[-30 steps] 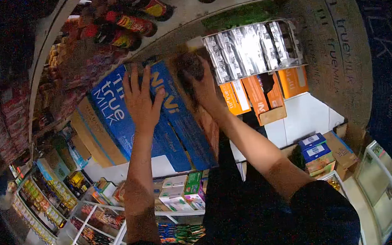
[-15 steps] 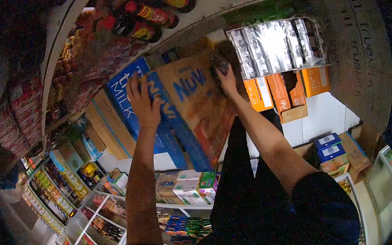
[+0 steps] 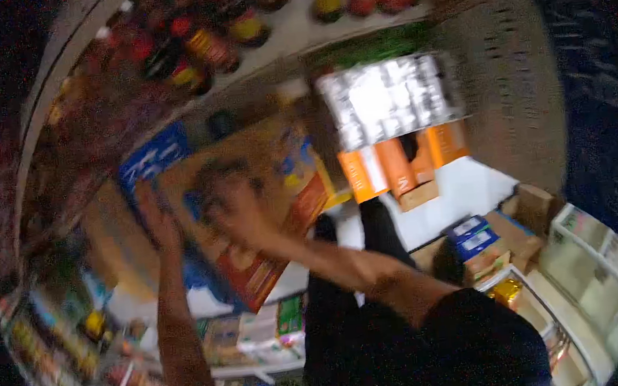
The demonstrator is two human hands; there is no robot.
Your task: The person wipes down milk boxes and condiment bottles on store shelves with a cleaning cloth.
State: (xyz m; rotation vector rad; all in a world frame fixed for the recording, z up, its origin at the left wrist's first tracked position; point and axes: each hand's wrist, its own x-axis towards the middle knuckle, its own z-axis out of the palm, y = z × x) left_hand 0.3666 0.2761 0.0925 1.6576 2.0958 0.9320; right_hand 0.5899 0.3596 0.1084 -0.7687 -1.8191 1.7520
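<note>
A brown cardboard carton (image 3: 273, 148) with blue lettering and a red-orange lower part stands tilted in front of me. My left hand (image 3: 162, 224) lies with its fingers stretched out along the carton's left side, near a blue milk carton (image 3: 153, 161). Blurred by motion, my right hand (image 3: 241, 210) is on the brown carton's front. It presses a dark crumpled wad (image 3: 221, 180), perhaps a cloth, against the cardboard and partly covers the lettering.
Right of the carton, a shiny shrink-wrapped pack (image 3: 393, 101) sits above orange boxes (image 3: 402, 170). Sauce bottles (image 3: 208, 47) line the shelf overhead. Blue-topped boxes (image 3: 471, 237) stand lower right, beside a glass-sided case (image 3: 593, 249). Packaged goods fill the racks below.
My right hand has moved left from the carton's right edge onto its front, with the dark wad. The left hand stays at the left side. The view has shifted, and more of the carton's right side shows.
</note>
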